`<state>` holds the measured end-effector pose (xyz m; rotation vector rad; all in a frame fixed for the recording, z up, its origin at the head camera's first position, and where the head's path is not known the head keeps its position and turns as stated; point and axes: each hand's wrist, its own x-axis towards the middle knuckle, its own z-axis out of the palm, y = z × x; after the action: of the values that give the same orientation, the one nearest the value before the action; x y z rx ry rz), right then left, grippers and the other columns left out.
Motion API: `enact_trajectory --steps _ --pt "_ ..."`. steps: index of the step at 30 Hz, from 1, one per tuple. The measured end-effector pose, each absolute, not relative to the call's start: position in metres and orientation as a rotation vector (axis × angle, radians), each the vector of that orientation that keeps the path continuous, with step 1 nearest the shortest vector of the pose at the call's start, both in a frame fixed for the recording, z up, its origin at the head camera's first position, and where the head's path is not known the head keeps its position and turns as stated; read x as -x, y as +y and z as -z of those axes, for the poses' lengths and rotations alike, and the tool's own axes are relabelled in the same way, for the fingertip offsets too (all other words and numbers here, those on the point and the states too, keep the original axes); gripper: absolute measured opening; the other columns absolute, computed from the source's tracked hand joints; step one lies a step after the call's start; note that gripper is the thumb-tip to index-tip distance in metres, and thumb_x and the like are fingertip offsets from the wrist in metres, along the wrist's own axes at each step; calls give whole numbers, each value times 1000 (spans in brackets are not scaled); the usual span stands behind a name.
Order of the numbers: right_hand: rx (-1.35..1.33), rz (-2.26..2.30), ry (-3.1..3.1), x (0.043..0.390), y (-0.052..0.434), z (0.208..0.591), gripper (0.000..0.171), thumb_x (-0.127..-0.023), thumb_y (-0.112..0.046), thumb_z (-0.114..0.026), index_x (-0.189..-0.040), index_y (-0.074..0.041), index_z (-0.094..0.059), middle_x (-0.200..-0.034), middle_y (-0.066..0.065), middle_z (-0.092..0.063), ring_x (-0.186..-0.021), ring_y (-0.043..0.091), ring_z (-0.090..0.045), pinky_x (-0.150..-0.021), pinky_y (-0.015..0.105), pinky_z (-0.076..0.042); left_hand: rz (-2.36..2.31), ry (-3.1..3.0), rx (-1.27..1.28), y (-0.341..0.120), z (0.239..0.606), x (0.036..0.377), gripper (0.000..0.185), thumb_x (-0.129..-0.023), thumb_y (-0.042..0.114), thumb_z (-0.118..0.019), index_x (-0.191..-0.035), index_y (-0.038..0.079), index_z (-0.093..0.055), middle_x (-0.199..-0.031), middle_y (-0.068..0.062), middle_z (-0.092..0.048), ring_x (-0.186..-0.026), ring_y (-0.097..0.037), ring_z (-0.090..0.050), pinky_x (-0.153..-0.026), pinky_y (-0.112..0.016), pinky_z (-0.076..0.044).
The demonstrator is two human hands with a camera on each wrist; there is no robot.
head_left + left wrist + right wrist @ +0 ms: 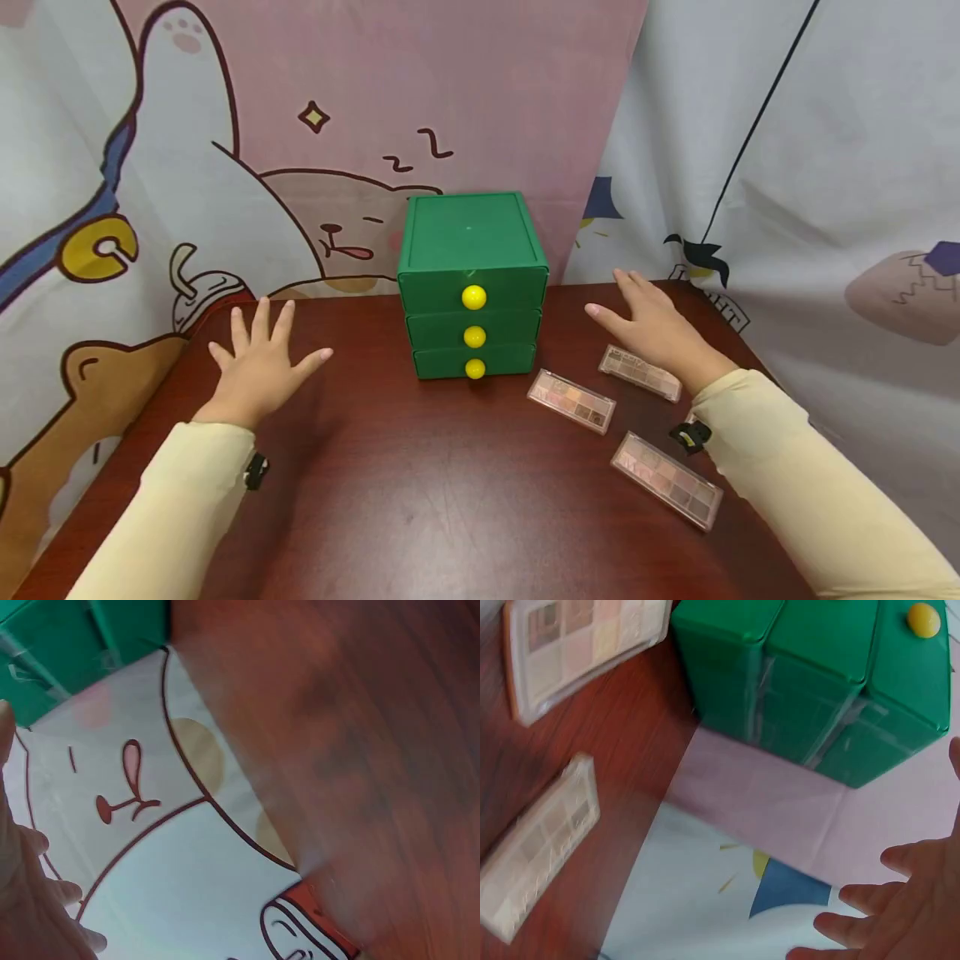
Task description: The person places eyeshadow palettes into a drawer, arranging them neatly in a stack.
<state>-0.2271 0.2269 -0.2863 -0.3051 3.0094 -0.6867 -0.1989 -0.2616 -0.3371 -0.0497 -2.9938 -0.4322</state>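
My left hand (258,367) hovers over the left side of the table with its fingers spread, holding nothing. On the other side my right hand (663,329) reaches forward above the table, fingers extended and nothing in its grasp. Between the hands, toward the back, stands a green three-drawer box (471,233) with yellow round knobs; its drawers are closed. An eyeshadow palette (572,402) lies just right of the box front. Another eyeshadow palette (640,372) sits partly beneath the right hand in the head view. Nearer the front lies a third eyeshadow palette (667,481).
The dark red-brown table (420,500) runs back to a cartoon-printed cloth (517,100) hanging behind it. More white printed cloth (847,175) hangs along the right side. Part of another small item (690,417) peeks out beside the right wrist.
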Motion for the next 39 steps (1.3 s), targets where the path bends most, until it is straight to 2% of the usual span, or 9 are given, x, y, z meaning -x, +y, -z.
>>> enact_trajectory --steps 4,12,14,17,21,25,30,33,39 --pt "305 832 2941 223 217 287 90 -95 -64 -40 -155 -5 -10 -159 23 -13 -144 42 -13 -113 62 -15 550 -2942 94 -248 330 206 94 -92 68 -40 -156 10 -6 -158 -27 4 -140 -51 18 -95 -83 5" --pt "279 1030 2837 212 196 289 82 -94 -63 -43 -154 -9 -24 -153 19 -32 -139 40 -31 -108 61 -29 862 -2824 178 -213 318 224 83 -96 64 -38 -157 14 -10 -160 -19 -5 -145 -43 6 -106 -74 -2" --pt "280 1076 2821 211 191 291 80 -94 -62 -44 -152 -9 -29 -151 18 -35 -137 39 -34 -107 59 -32 1014 -2773 188 -204 316 228 81 -97 60 -39 -157 14 -11 -160 -18 -8 -146 -40 0 -110 -69 -5" --pt "290 1131 2796 212 183 294 77 -94 -62 -44 -151 -10 -33 -151 18 -36 -135 38 -38 -105 58 -36 1284 -2681 164 -192 310 236 77 -98 57 -40 -156 14 -15 -160 -15 -14 -145 -37 -17 -113 -61 -17" --pt "313 1180 2768 217 171 298 74 -95 -60 -45 -149 -10 -36 -150 18 -38 -133 38 -40 -104 58 -38 1561 -2553 115 -179 303 244 72 -98 53 -44 -155 15 -21 -157 -14 -23 -140 -34 -29 -111 -55 -28" --pt "323 1302 2686 220 158 302 71 -96 -56 -48 -147 -9 -39 -146 17 -43 -131 35 -44 -104 54 -40 1690 -2486 99 -169 297 252 68 -98 46 -50 -154 14 -26 -156 -13 -26 -142 -31 -27 -112 -51 -29" --pt "313 1515 2505 223 136 304 62 -97 -49 -51 -144 -9 -44 -139 16 -51 -124 31 -53 -98 49 -47 1813 -2445 33 -162 290 261 66 -97 43 -53 -152 15 -30 -153 -11 -34 -140 -29 -31 -113 -48 -28" --pt "299 1586 2430 226 125 307 57 -99 -46 -49 -142 -9 -46 -138 15 -53 -123 30 -55 -97 48 -47 1887 -2419 -22 -157 285 267 65 -96 42 -55 -152 16 -33 -151 -10 -37 -139 -28 -32 -113 -47 -29" --pt "202 1683 2295 234 104 314 59 -99 -49 -48 -142 -9 -46 -134 12 -57 -119 26 -58 -96 44 -49 2021 -2359 -71 -150 281 274 61 -96 36 -59 -149 18 -38 -151 -7 -38 -138 -23 -36 -111 -42 -34"
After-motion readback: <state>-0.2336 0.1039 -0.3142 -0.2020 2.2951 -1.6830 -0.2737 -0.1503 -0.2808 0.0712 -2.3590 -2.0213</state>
